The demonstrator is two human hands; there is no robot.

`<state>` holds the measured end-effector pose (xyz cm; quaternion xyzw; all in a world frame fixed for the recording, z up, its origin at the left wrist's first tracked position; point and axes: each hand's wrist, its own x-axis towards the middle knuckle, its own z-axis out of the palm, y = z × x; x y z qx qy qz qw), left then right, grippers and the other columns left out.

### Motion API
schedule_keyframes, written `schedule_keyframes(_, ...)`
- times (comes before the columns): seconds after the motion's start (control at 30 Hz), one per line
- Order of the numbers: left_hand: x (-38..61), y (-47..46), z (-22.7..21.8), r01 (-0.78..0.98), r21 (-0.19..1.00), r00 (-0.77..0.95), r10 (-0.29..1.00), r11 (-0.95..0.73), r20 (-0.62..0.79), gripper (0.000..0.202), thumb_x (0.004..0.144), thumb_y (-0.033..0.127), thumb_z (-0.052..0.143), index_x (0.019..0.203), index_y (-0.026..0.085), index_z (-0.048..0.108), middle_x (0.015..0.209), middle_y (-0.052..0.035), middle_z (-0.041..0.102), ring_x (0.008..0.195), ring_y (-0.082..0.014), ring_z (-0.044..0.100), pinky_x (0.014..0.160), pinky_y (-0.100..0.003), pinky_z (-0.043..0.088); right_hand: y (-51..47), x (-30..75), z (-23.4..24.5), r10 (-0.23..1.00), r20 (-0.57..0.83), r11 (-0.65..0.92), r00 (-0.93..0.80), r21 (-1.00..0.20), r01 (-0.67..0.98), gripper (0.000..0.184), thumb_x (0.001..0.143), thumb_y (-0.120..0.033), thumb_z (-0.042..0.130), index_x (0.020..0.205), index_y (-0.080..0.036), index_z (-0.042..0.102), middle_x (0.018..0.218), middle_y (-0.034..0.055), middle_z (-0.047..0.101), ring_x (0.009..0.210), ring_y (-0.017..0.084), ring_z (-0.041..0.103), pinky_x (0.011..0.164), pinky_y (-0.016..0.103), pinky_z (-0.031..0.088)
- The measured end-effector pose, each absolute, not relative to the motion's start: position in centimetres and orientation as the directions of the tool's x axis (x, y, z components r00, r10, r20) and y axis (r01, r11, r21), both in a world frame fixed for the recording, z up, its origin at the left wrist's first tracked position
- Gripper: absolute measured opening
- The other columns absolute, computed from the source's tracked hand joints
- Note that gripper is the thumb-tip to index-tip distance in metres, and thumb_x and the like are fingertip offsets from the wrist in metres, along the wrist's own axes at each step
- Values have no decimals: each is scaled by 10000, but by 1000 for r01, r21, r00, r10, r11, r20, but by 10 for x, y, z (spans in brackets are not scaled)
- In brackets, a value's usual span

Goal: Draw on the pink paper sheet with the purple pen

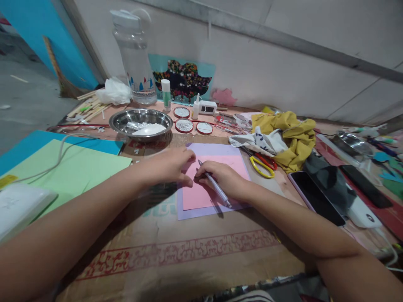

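A pink sheet of paper [201, 191] lies on a larger lilac sheet [214, 149] on a cardboard-covered table [176, 251]. My right hand [225, 178] is closed around a pen [217, 191], whose tip points up and left over the pink sheet. Pressing on the pink sheet's left edge, my left hand [171, 165] has its fingers curled together and rests down flat; nothing shows in it.
A steel bowl [141, 121] with white powder, three round red-rimmed lids [184, 124], a glue stick [166, 94] and a big water bottle [134, 54] stand behind. Yellow-handled scissors [262, 165], a yellow cloth [289, 134] and phones [316, 197] lie right. Green paper [72, 167] lies left.
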<state>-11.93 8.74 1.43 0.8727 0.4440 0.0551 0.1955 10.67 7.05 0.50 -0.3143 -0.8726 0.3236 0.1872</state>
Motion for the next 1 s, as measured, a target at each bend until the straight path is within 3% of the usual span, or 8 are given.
schedule_keyframes(0.13, -115, 80, 10, 726, 366, 651, 753, -582, -95, 675, 713, 468, 796, 1277, 206, 535, 1189, -116, 613, 1107, -303, 571, 901, -360, 430, 74, 97, 8, 589, 108, 696, -801, -572, 434, 161, 906, -164, 548, 978, -217, 682, 1031, 37, 671, 907, 178, 613, 807, 285, 480)
schedule_keyframes(0.3, -113, 77, 15, 753, 346, 633, 759, -559, -152, 499, 735, 477, 769, 1102, 181, 606, 1095, -108, 622, 1027, -291, 574, 796, -336, 439, 77, 93, 0, 607, 204, 721, -768, -548, 424, 198, 926, -156, 506, 1020, -216, 669, 1060, 35, 652, 927, 172, 597, 799, 278, 469)
schedule_keyframes(0.43, -114, 75, 20, 761, 373, 618, 769, -531, -166, 757, 748, 466, 771, 1382, 190, 463, 1241, -130, 588, 1152, -309, 543, 904, -360, 432, 76, 103, -4, 589, 216, 712, -779, -595, 373, 120, 911, -167, 560, 954, -185, 670, 934, 23, 653, 850, 162, 600, 763, 274, 468)
schedule_keyframes(0.5, -114, 75, 19, 762, 369, 616, 771, -532, -161, 810, 747, 464, 776, 1426, 202, 422, 1272, -135, 578, 1184, -315, 531, 940, -370, 423, 76, 104, -5, 568, 218, 730, -793, -578, 364, 119, 912, -159, 561, 958, -183, 668, 925, 24, 652, 849, 163, 596, 759, 275, 462)
schedule_keyframes(0.67, -114, 77, 13, 732, 388, 647, 751, -560, -135, 771, 730, 428, 791, 1390, 202, 463, 1254, -127, 600, 1166, -308, 554, 950, -365, 429, 75, 96, -2, 573, 199, 777, -795, -440, 449, 115, 912, -194, 572, 972, -201, 670, 969, 48, 627, 850, 180, 560, 723, 280, 428)
schedule_keyframes(0.83, -115, 77, 11, 760, 352, 624, 765, -546, -160, 838, 724, 500, 787, 1419, 187, 438, 1336, -159, 552, 1238, -344, 516, 990, -399, 417, 72, 102, 4, 546, 156, 749, -823, -531, 397, 128, 917, -163, 546, 974, -199, 655, 935, 27, 630, 842, 167, 569, 736, 272, 435)
schedule_keyframes(1.0, -114, 76, 15, 745, 338, 645, 749, -575, -148, 749, 721, 492, 789, 1333, 163, 508, 1227, -150, 590, 1155, -326, 552, 939, -378, 441, 73, 95, -1, 554, 198, 785, -809, -446, 429, 168, 930, -157, 517, 1028, -198, 647, 1034, 61, 622, 911, 187, 560, 759, 287, 430)
